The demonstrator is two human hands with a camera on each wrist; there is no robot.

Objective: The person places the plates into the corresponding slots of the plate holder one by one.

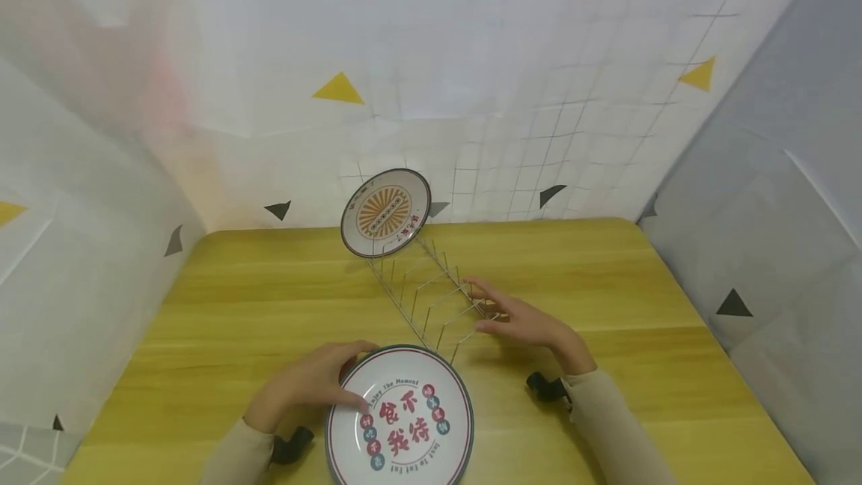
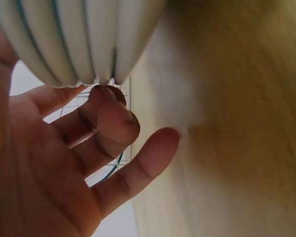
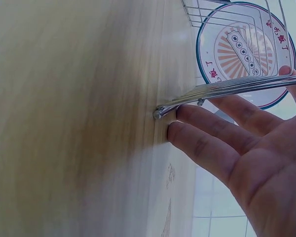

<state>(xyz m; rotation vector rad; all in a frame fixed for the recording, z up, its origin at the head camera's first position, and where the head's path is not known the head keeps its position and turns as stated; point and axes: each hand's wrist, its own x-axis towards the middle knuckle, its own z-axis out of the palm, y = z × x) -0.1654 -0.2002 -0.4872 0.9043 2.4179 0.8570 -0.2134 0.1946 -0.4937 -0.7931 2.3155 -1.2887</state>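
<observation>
One wire dish rack (image 1: 426,319) stands on the wooden table (image 1: 592,275), just on the 6 o'clock side of the head view's centre. Its long axis slants from 11 o'clock at the far end to 5 o'clock at the near end.

At its 11 o'clock end one sunburst plate (image 1: 386,213) stands tilted, its printed face toward the person; the bar across its middle points between 1 and 2 o'clock.

One stack of plates (image 1: 412,432) lies at the rack's near end, toward 6 o'clock of the view. The four large red characters on its top plate have their tops toward roughly 11 o'clock. The left wrist view shows about five rims pressed together; blur prevents an exact count.

The left hand (image 1: 316,379), at the stack's 10 o'clock edge, pinches it, thumb over the top plate's face and curled fingers at the rims, the little finger apart from them.

The right hand (image 1: 525,320) lies at the rack's 3 to 4 o'clock side, fingers spread along its side rails; I cannot tell how firmly they touch.

Two yellow triangles mark the back wall (image 1: 471,36), at 11 and 2 o'clock.
</observation>
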